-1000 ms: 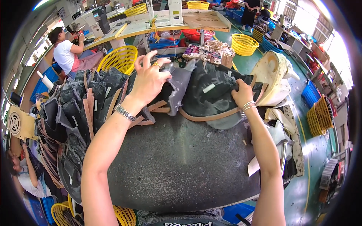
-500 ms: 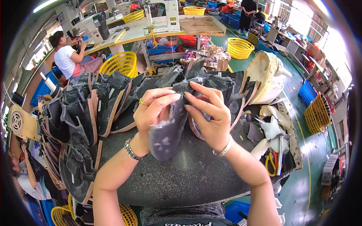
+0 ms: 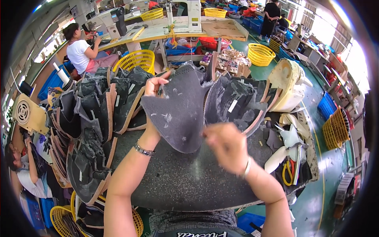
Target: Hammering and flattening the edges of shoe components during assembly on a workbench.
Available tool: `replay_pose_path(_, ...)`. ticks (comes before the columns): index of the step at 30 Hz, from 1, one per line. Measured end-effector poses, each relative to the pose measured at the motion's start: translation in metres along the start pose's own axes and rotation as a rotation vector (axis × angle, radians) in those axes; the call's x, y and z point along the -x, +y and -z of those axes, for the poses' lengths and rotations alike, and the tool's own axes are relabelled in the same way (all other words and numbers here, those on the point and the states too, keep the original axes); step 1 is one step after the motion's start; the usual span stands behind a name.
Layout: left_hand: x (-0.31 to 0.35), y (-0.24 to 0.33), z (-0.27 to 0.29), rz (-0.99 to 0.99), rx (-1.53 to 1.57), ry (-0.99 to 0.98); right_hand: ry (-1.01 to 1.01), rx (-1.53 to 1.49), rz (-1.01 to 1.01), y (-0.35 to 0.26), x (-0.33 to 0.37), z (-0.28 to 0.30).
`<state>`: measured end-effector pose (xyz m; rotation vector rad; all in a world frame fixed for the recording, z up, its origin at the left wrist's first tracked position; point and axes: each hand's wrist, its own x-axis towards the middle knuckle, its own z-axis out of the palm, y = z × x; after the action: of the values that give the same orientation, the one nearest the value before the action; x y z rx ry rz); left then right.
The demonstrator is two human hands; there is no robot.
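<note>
A: Any containers?

B: At lower left, a yellow basket (image 3: pixel 55 214) with dark pieces inside; beyond the counter (image 3: pixel 173 189), a second yellow basket (image 3: pixel 145 60), contents unclear.

A: And the hands?

B: Gripping a grey panel (image 3: pixel 177 110) by its upper left edge with the left hand (image 3: pixel 154 87), up over the counter. From the right hand (image 3: pixel 229 146), a curled blur near the lower right edge; impossible to tell whether holding anything.

A: Materials?

B: Linty, matte fabric, round-tipped below. Leftward, a tan-edged dark heap (image 3: pixel 89 134).

A: Obstructions?

B: Behind the panel, partly hidden black pieces (image 3: pixel 237 94).
</note>
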<state>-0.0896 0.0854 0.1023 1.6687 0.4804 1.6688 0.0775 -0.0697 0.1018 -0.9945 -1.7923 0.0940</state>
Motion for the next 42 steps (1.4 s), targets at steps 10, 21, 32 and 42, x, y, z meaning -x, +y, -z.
replay_pose_path(10, -0.022, 0.087, 0.018, -0.603, -0.316, 0.147, -0.110, 0.926, -0.302, 0.144, 0.021, -0.005)
replay_pose_path(21, 0.049, 0.173, -0.031, 0.009, -0.054, -0.982, -0.078, -0.749, -0.996, 0.020, -0.007, 0.025)
replay_pose_path(32, 0.030, 0.091, -0.036, 0.383, -1.346, -0.875, 0.053, -0.586, -0.974, 0.028, 0.084, 0.054)
replay_pose_path(42, -0.052, 0.055, -0.063, 0.322, -0.265, -0.605, -0.761, -0.523, -0.771, -0.006, 0.057, 0.126)
